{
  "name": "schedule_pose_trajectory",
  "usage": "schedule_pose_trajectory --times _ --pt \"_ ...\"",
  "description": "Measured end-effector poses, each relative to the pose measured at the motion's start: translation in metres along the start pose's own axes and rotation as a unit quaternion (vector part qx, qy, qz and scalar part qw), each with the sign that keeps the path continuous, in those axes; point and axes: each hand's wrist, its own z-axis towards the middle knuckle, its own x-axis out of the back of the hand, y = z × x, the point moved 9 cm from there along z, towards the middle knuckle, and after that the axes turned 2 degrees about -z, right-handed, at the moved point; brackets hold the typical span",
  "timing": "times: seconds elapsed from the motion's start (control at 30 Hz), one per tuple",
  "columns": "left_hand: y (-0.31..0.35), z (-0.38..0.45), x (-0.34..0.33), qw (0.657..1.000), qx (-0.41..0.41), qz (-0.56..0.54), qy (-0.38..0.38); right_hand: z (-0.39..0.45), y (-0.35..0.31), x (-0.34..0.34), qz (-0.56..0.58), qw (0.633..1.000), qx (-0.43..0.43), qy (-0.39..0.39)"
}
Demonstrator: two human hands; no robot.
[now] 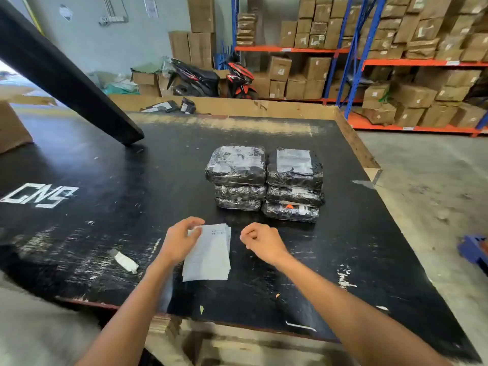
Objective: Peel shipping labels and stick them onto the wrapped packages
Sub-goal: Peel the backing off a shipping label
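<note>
Left hand (182, 241) pinching stack of shipping labels (208, 254), right hand (260, 241) curled empty, wrapped packages (265, 180) stacked on black table (105, 167)

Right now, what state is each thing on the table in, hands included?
Label stack: flat on the table, top corner pinched by the left hand.
Left hand: grip closed on the labels.
Right hand: fingers curled, holding nothing.
Wrapped packages: two side-by-side piles, three high, top ones already labelled.
Paper scrap: crumpled, lying loose.

White label sheets (208, 253) lie before six black-wrapped stacked packages (265, 182).
</note>
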Motion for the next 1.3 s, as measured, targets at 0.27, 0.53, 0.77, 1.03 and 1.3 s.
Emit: schedule_pose_trajectory --times 0.27,0.53,0.77,1.03,1.3 --pt "-0.043 -0.009 -0.029 0.982 -0.004 0.176 -0.065 0.020 0.001 -0.045 -0.029 0.993 -0.110 0.036" --pt "-0.045 -0.013 -0.037 0.960 -0.018 0.273 -0.058 0.029 0.013 -0.046 -0.007 0.985 -0.173 0.023" --pt "-0.046 -0.014 -0.042 0.950 0.000 0.301 -0.088 0.031 0.012 -0.041 0.030 0.988 -0.147 -0.024" --pt "-0.045 -0.006 -0.039 0.954 0.043 0.271 -0.123 0.025 0.043 -0.010 0.169 0.972 -0.161 -0.018" --pt "0.036 0.019 -0.051 0.989 -0.004 0.141 -0.048 0.004 0.061 0.043 0.270 0.950 -0.150 -0.044"
